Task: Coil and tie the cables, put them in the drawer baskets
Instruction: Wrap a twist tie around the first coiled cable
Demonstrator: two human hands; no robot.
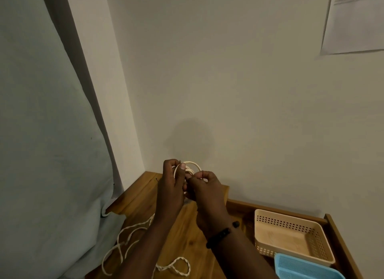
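A coiled white cable (pixel 192 165) is held up above the wooden cabinet top (pixel 182 233). My left hand (pixel 171 185) grips the coil from the left, thumb pressed on its loops. My right hand (pixel 202 187) pinches the coil at its middle, where a thin tie seems to be, though it is too small to make out. A loose braided white cable (pixel 128 239) lies on the cabinet top under my forearms and trails off the front edge. An open drawer at the right holds a beige basket (pixel 291 222) and a blue basket (pixel 301 266); the beige one holds nothing.
A pale cloth-covered surface (pixel 47 133) rises at the left and touches the cabinet. A plain wall stands close behind, with a paper sheet (pixel 355 21) taped at the upper right. The drawer's wooden rim (pixel 340 241) runs along the right side.
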